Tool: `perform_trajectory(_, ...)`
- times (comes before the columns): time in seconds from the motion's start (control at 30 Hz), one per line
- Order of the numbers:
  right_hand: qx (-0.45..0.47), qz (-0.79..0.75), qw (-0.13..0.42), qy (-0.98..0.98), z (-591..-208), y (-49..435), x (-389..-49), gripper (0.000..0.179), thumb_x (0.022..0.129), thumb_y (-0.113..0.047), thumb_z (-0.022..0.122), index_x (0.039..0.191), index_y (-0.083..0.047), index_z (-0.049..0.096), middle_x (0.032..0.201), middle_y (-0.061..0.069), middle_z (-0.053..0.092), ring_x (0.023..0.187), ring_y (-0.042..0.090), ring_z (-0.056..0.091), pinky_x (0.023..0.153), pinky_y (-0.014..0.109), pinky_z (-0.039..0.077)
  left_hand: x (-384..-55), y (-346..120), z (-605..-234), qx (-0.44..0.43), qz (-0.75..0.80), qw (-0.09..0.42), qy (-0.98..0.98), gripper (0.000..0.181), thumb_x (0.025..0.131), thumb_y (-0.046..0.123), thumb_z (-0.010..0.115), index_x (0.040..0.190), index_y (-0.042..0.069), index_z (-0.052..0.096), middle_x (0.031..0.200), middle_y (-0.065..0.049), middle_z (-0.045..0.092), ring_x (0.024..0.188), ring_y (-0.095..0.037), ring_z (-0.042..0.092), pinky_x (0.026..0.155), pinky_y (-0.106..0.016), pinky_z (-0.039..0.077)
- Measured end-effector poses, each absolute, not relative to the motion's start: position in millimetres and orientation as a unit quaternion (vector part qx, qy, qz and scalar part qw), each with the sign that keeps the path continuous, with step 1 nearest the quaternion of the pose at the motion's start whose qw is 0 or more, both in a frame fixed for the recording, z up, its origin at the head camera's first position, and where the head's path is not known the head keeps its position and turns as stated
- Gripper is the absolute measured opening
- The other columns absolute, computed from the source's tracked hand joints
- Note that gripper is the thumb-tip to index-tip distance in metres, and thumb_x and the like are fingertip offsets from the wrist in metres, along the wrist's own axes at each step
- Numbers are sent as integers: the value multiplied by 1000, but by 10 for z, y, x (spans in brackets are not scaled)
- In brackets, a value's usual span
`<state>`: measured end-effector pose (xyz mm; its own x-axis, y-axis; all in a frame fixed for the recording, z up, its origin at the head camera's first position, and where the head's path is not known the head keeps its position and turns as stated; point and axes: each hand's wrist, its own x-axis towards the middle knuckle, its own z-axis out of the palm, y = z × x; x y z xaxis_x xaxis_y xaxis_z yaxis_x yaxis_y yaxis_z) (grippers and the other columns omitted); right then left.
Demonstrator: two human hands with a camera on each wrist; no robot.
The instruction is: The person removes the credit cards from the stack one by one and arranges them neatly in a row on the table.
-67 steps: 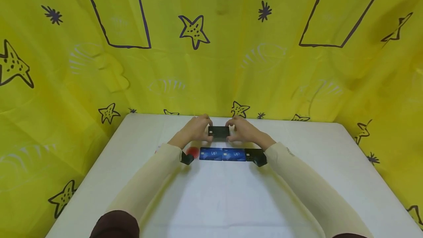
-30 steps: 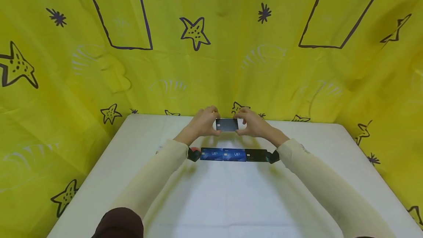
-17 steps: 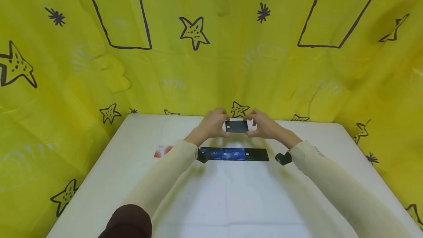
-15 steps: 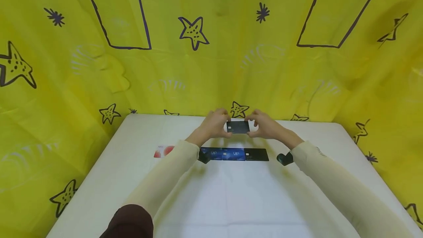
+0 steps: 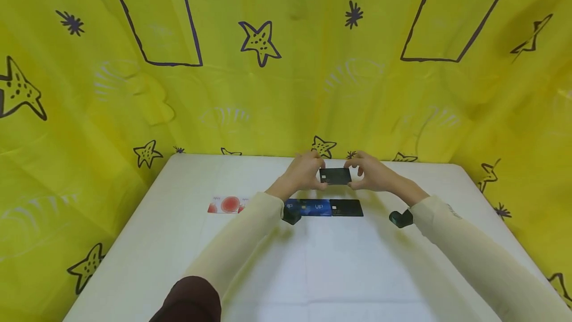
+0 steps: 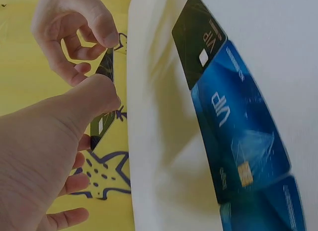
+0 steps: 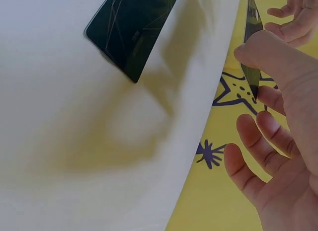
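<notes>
Between both hands, above the far part of the table, a black bank card with a pale chip is held up by its two short ends. My left hand pinches its left end between thumb and fingers. At the right end, my right hand pinches it the same way, its other fingers loosely spread in the right wrist view. Nearer on the table lies a row of cards: red-and-white ones at the left, blue VIP cards in the middle, and a black VIP card at the right end. My left forearm covers part of the row.
The white table has its far edge close behind the hands, against a yellow curtain printed with stars. Dark wrist-worn pieces hang below each wrist, the left one overlapping the blue cards in the head view.
Both hands lift the black card from behind the row and carry it to the right. Over the last half second it shifts farther right and slightly lower. More red-and-white cards show.
</notes>
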<state>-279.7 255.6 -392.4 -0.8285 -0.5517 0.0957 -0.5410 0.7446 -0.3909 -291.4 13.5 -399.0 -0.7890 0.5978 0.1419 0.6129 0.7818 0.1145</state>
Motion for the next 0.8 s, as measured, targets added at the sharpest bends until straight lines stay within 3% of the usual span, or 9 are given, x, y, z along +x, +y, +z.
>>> perform_trajectory(0.27,-284,-206,26,936,-3893,2708,-2702,45,81,-12,84,122,2,69,110,22,57,86,27,62,70,34,52,-2905,312,-4044,-319,-85,34,-943,47,82,47,82,116,14,76,118,-1,64,113,-20,56,101,-40,47)
perform_trajectory(0.47,-300,-198,9,933,-3894,2819,-2661,43,79,-11,85,118,2,70,103,19,58,79,23,60,67,32,50,-2863,430,-4070,-319,-90,32,-943,45,83,47,82,115,15,76,118,0,63,112,-19,55,98,-41,47)
perform_trajectory(0.8,-294,-193,31,936,-3941,3076,-2551,44,80,-12,84,119,1,70,104,18,60,80,21,60,68,31,51,-2747,692,-4128,-318,-70,28,-945,46,83,54,79,114,19,76,121,3,61,114,-17,54,99,-42,47)
